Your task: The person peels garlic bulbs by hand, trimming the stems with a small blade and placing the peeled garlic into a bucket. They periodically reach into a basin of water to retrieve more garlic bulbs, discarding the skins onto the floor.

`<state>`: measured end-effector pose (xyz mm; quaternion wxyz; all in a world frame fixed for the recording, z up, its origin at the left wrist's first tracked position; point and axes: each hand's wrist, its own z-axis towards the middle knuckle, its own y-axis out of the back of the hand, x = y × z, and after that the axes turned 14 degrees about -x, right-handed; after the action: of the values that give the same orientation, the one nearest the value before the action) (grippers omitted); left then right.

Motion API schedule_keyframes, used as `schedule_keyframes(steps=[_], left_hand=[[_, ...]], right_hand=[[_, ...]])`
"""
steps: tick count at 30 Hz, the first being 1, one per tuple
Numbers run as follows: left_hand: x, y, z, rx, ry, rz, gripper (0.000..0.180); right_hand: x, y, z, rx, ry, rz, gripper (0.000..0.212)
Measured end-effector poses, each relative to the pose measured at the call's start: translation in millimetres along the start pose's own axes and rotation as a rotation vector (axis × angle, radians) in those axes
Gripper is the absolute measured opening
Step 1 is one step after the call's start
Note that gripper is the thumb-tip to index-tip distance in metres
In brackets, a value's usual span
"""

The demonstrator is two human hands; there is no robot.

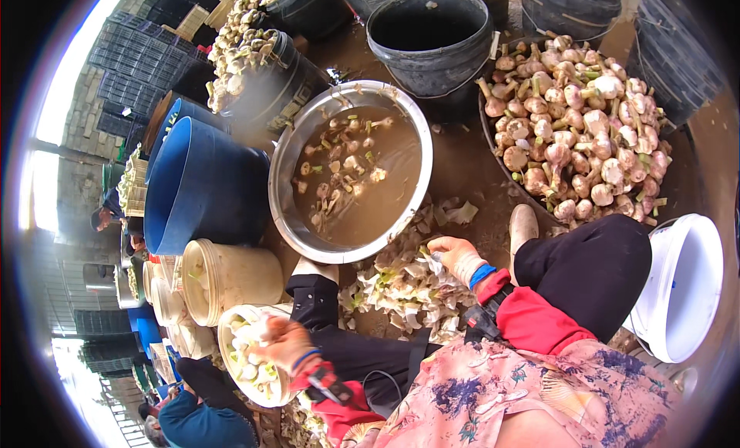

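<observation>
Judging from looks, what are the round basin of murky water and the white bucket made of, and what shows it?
Round basin: looks like metal, perhaps stainless steel, fairly shiny; silvery grey with bright highlights.
White bucket: probably plastic, smooth with a soft sheen; mostly even white inside and out.

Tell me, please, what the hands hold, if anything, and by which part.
I cannot tell: the orange-gloved left hand blurs over a round cream plastic bucket; the orange-gloved right hand shows no clear hold.
</observation>
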<state>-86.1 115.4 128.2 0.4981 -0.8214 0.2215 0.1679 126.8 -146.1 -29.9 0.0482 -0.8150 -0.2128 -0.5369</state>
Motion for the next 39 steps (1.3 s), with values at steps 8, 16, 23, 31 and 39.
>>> schedule_keyframes(steps=[8,16,23,31,39], left_hand=[[145.0,-51.5,42.5,0.488,0.381,0.586,0.035],[337.1,-32.6,176.6,0.321,0.163,1.666,0.048],[364.8,25.6,277.9,0.455,0.401,1.894,0.045],[281.4,-69.6,48.6,0.729,0.919,1.132,0.038],[200.1,-0.2,-63.0,0.692,0.706,0.997,0.040]], right_hand=[[-25.7,-12.2,11.8,0.089,-0.072,-0.126,0.037],[-11.5,-8.4,25.8,0.012,-0.116,-0.133,0.024],[-6.7,-22.6,38.1,-0.008,-0.165,-0.063,0.025],[2.6,-19.9,34.8,-0.128,-0.125,0.025,0.022],[58.5,-3.9,11.8,-0.022,-0.152,0.656,0.038]])
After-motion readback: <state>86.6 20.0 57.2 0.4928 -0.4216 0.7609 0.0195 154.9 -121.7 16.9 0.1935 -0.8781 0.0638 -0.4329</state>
